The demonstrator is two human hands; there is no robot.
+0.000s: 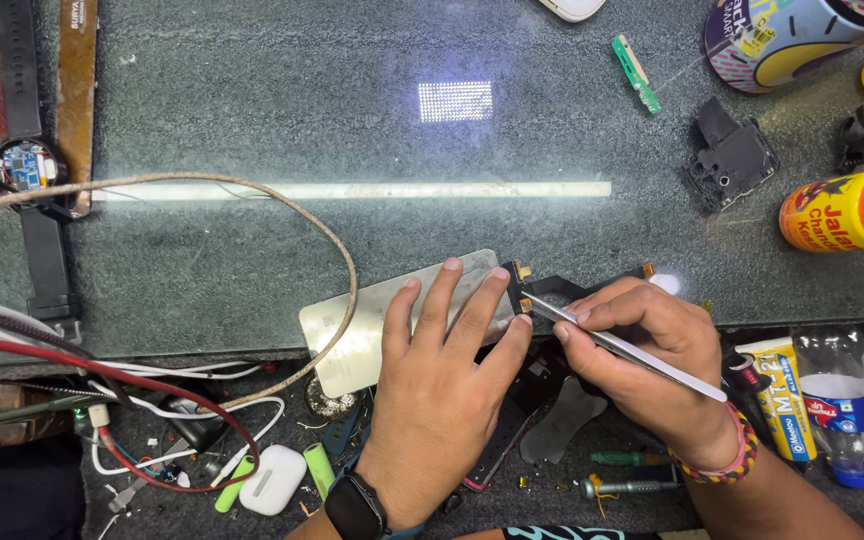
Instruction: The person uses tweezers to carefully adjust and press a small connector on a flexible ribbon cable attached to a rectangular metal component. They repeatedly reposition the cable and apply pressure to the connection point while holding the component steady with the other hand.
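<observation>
My left hand [440, 380] lies flat, fingers spread, on a silver phone display panel [352, 325] near the front edge of the glass worktop. It presses the panel down and wears a black watch at the wrist. My right hand [647, 350] grips metal tweezers [624, 347]. Their tip touches the black flex cable [562, 288] with gold connectors at the panel's right end. A beaded bracelet circles my right wrist.
A braided cable [282, 200] loops over the glass top [352, 130]. An opened smartwatch [24, 165] lies at left. At right stand an orange bottle [842, 210], black plastic parts [730, 158], a small green circuit board [636, 72]. Wires, white earbud case [272, 480], screwdrivers and bottles crowd the lower ledge.
</observation>
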